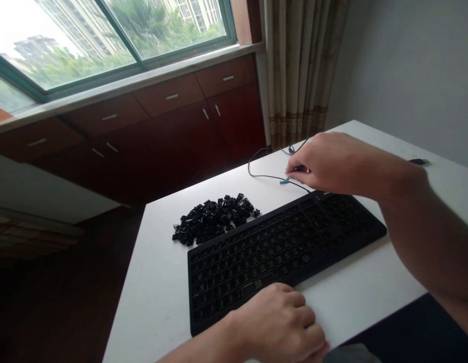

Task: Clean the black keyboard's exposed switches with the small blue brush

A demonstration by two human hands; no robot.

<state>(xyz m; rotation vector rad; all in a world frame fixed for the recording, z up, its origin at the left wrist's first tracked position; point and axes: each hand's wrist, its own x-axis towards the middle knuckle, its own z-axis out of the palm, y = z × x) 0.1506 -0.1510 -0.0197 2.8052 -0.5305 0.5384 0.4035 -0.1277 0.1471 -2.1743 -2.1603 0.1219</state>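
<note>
A black keyboard (256, 257) with its keycaps off lies at a slant on the white table (143, 282). Beyond its left half is a heap of loose black keycaps (215, 217). My right hand (317, 161) is above the table past the keyboard's far edge, its thumb and fingertips pinched on a small dark object that I cannot make out. Close under those fingertips lies a small blue piece (284, 181), by the thin black cable (262, 176). My left hand (279, 322) rests curled at the keyboard's near edge; its fingertips are hidden beneath it.
A black plug (418, 162) lies near the table's right far edge. Behind the table stand dark red cabinets (173, 136) under a window, with a curtain (298, 65) to their right. A dark flat surface (408, 327) shows at the lower right.
</note>
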